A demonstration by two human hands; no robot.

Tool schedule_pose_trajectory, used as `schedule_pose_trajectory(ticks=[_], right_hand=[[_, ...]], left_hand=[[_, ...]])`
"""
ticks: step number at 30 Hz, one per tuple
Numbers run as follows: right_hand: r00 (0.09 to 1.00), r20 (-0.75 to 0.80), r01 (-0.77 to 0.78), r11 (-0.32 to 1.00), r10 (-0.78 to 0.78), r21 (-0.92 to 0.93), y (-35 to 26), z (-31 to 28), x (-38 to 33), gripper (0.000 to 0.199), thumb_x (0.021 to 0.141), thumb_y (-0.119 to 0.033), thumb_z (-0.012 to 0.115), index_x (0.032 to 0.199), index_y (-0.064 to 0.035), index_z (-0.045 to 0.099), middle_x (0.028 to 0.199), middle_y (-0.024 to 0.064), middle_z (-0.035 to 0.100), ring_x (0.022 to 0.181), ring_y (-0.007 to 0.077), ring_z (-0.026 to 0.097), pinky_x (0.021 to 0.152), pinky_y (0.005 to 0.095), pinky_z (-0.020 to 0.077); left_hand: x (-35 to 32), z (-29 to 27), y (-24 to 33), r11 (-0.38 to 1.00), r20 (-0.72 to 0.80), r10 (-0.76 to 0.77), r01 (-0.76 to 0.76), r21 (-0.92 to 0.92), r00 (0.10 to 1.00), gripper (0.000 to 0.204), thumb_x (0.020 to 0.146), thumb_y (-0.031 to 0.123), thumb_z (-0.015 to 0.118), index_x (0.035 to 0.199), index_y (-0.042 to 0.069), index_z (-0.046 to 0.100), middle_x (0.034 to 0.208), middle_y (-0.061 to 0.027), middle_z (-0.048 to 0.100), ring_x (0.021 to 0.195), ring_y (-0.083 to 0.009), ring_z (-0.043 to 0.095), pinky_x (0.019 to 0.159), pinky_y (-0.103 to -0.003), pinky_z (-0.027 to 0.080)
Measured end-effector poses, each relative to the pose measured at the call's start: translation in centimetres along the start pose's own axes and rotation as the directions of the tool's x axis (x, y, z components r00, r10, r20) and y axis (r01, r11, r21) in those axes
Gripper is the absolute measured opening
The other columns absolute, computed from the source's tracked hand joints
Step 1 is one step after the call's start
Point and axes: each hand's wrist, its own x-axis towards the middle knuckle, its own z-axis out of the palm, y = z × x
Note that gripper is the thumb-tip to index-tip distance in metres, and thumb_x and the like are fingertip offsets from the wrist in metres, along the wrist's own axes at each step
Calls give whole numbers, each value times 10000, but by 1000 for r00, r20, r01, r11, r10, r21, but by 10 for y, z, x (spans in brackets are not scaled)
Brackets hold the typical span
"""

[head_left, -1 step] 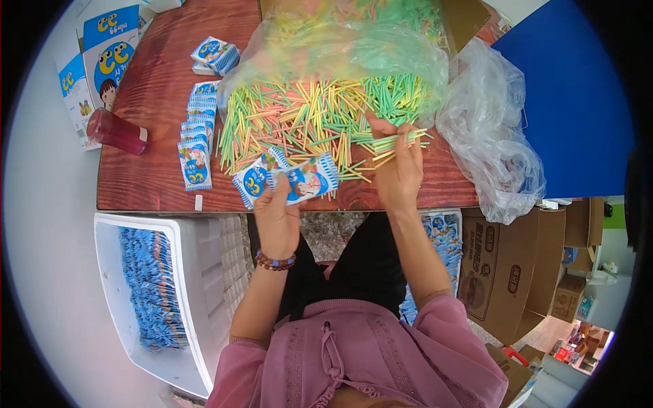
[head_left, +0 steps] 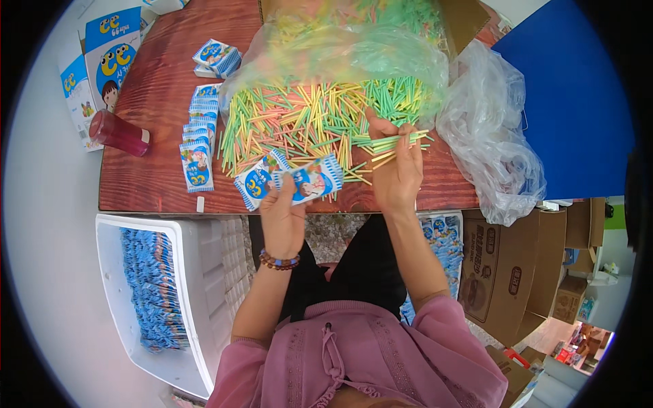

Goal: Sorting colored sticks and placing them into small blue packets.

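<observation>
While my right hand pinches a small bundle of coloured sticks, their long axis runs left to right, tips poking out toward the clear plastic bag. My left hand is closed on a fan of blue-and-white packets, held just left of the bundle, mouths angled up toward the loose stick pile on the wooden counter. Right hand sits nearer the pile; packets lie close on its left.
</observation>
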Motion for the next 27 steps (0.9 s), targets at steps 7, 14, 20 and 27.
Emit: schedule_pose_trajectory(ticks=[7,14,20,27], right_hand=[[983,40,176,980,-180,91,12,45,-9,135,1017,-190,384,1099,-91,423,1208,219,566,1340,380,362,1138,520,200],[957,-36,283,953,-288,-109,31,59,-21,141,1012,-204,389,1066,-75,409,1204,221,572,1343,371,361,1119,528,214],[949,-118,276,951,-293,-141,36,63,-31,124,1015,-200,384,1041,-81,405,1195,241,572,1333,392,371,1100,524,256],[966,-41,249,961,-256,-121,43,55,-33,119,1017,-195,388,1086,-97,397,1219,243,555,1314,398,395,1084,503,313]], left_hand=[[-1,18,-13,999,49,-48,49,-20,998,204,980,206,534,1029,47,653,1056,-51,677,951,-164,643,817,-331,516],[0,15,-16,989,90,-56,67,-130,994,239,981,216,534,1110,34,621,1097,-60,665,985,-149,638,846,-316,519],[0,19,-17,989,25,16,-12,-149,1000,251,982,223,529,1111,27,618,1114,-64,659,998,-160,636,880,-325,522],[-1,17,-16,989,75,-1,12,-146,997,242,980,224,534,1094,31,624,1100,-62,662,997,-158,635,881,-328,520]])
